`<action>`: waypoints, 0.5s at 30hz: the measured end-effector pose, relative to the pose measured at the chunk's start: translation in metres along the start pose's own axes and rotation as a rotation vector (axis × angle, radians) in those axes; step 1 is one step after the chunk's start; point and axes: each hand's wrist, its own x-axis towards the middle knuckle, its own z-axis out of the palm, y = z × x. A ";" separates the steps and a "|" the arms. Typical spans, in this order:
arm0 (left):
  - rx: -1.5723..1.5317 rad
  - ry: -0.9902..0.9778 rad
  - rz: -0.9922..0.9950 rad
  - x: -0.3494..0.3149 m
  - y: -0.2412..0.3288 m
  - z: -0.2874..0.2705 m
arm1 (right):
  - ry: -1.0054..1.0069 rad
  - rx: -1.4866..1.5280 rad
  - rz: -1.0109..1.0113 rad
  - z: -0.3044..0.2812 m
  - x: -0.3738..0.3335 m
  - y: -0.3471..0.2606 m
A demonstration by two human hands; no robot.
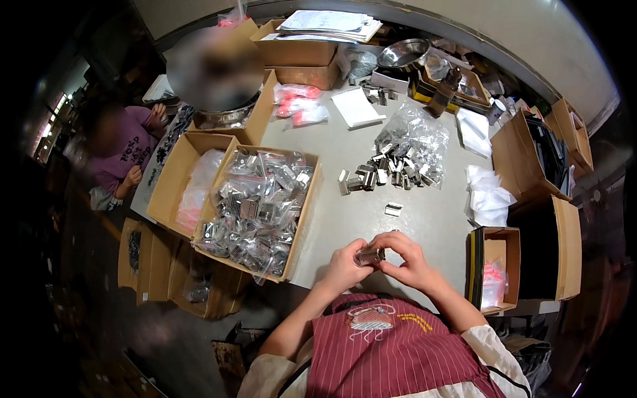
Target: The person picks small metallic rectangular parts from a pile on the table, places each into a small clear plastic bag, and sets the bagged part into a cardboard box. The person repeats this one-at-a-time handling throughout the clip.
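Note:
My left hand (342, 269) and my right hand (406, 263) meet near the table's front edge. Between them is a small shiny metal piece (369, 257), bent from sheet metal, perhaps more than one pressed together. Both hands have their fingers closed on it; its exact kind is partly hidden by them. Just beyond my hands lies a single similar metal piece (393, 209). Farther off, a heap of loose metal pieces (402, 168) spills out of a clear plastic bag (424, 132).
To my left stands a cardboard box (310, 199) full of bagged metal pieces. Red-and-clear plastic bags (296, 99) and white paper (357, 107) lie farther back. At right are a small box (510, 268) and white sheets (488, 199). Another person (126, 146) sits far left.

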 end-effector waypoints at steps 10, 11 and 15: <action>0.210 -0.159 0.106 0.003 -0.009 0.001 | -0.178 0.033 0.028 -0.011 0.003 -0.003; 0.210 -0.177 0.103 0.004 -0.015 0.003 | -0.192 0.044 0.076 -0.010 0.005 -0.005; 0.001 -0.146 0.086 0.003 -0.023 0.005 | -0.217 -0.107 0.024 -0.002 0.005 -0.006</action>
